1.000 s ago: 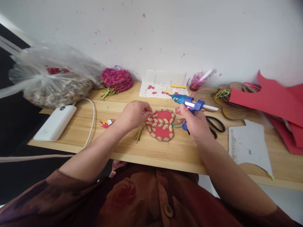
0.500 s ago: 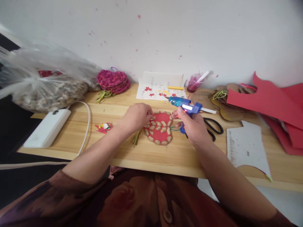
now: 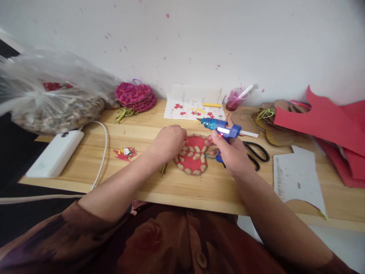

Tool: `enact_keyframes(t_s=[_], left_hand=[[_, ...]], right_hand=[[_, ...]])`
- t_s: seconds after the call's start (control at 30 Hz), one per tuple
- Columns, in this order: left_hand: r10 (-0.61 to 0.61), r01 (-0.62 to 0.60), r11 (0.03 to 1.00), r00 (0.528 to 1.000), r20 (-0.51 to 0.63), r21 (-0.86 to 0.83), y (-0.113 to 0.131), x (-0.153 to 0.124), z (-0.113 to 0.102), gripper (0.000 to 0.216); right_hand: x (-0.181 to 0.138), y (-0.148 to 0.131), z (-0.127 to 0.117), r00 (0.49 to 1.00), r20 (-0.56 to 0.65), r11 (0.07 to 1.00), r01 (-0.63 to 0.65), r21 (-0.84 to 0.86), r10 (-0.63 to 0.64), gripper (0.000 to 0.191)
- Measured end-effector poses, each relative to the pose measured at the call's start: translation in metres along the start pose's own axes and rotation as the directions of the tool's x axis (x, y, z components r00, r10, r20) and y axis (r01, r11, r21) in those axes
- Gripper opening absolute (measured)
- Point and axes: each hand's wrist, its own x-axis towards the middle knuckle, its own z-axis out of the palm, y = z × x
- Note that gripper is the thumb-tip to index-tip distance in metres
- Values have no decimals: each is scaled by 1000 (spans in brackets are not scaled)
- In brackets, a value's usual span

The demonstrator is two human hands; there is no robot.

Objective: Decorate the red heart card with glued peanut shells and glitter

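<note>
A red gourd-shaped cutout (image 3: 192,163) lies on the table, edged with tan nut shells (image 3: 196,172) and crossed by more of them at its waist. My left hand (image 3: 172,140) is closed over its upper left edge, fingertips bunched down at the rim; whatever they pinch is hidden. In my right hand (image 3: 235,154) is a blue hot glue gun (image 3: 213,123), a white glue stick (image 3: 249,133) poking from its back. Its nozzle points left, above the cutout's far side. The right fingertips come close to the cutout's right edge. A dark green tassel (image 3: 163,168) shows below my left hand.
Black-handled scissors (image 3: 256,150) lie beside my right hand. Red sheets (image 3: 327,121) and a grey card scrap (image 3: 296,175) are at right. Behind stand paper with red stars (image 3: 182,99) and a cup (image 3: 234,101). A power bank (image 3: 55,154) and bagged shells (image 3: 59,114) sit left.
My left hand has shifted slightly right over the cutout's upper left edge, covering more of the tassel. The glue gun, still in my right hand, has moved slightly left and down.
</note>
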Motion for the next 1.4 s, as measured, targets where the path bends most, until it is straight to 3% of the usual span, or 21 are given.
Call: enact_keyframes(t_s=[0.4, 0.7, 1.07, 1.2, 1.3, 1.4], left_hand=[[135, -139, 981, 990, 42, 132, 2, 3, -3, 27], [148, -153, 972, 988, -38, -179, -17, 4, 3, 17], [229, -229, 973, 973, 16, -3, -10, 2, 2, 25], [208, -208, 969, 978, -18, -137, -12, 4, 5, 19], [95, -116, 857, 993, -67, -502, -18, 5, 6, 12], [-32, 16, 498, 999, 0, -867, -24, 7, 3, 19]], right_hand=[[-4, -8, 1, 1000, -1, 995, -7, 103, 7, 45], [-10, -19, -1, 1000, 26, 991, 9, 132, -13, 45], [-13, -19, 2, 998, 61, 995, -10, 99, 4, 41], [-13, -20, 2, 998, 63, 993, -7, 118, -1, 41], [-15, -24, 1, 998, 58, 991, 2, 132, -10, 40], [-18, -28, -1, 998, 60, 987, 19, 157, -29, 39]])
